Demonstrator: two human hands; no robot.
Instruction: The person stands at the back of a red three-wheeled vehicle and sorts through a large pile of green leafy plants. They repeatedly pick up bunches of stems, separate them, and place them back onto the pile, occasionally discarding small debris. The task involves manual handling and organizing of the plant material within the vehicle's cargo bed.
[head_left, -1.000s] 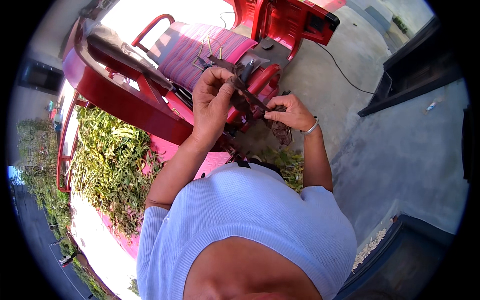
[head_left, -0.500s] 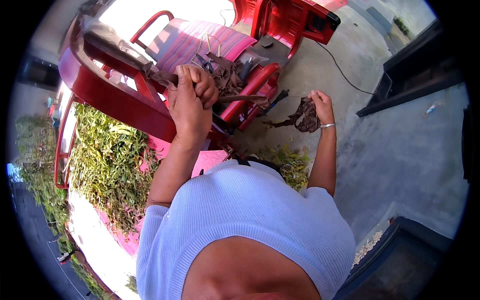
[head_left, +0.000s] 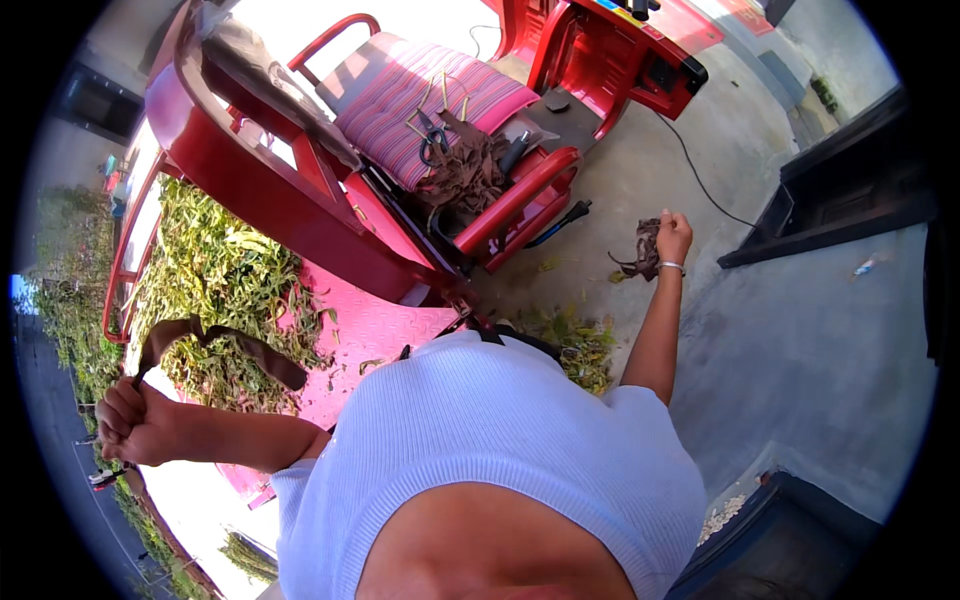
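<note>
Grip state, left hand point(head_left: 135, 425): fingers curled into a closed fist around one end of a dark brown strap point(head_left: 225, 340). This hand is extended far out to the person's left, over the edge of a red vehicle's cargo bed point(head_left: 375, 335). From the fist the strap rises, arcs and trails to the right, its free end hanging above the green cut plants point(head_left: 215, 280) that fill the bed.

Grip state, right hand point(head_left: 672, 238): fingers pressed together around a small bundle of dark brown scraps point(head_left: 645, 250). The hand is raised out to the right, above the grey concrete floor point(head_left: 800, 340), well apart from the left hand. A thin bracelet point(head_left: 672, 266) sits on that wrist.

Between the two hands, further from the person, stands the vehicle's seat with a pink striped cushion point(head_left: 425, 100). A pile of similar dark brown material point(head_left: 465, 170) lies at the seat's right edge. Scissors point(head_left: 432, 140) rest on the cushion, just beside that pile. A black cable point(head_left: 700, 180) runs across the floor beyond the right hand. Green leaf scraps point(head_left: 575, 340) lie on the floor near the person's torso, which is covered by a white knitted top point(head_left: 490, 450).
</note>
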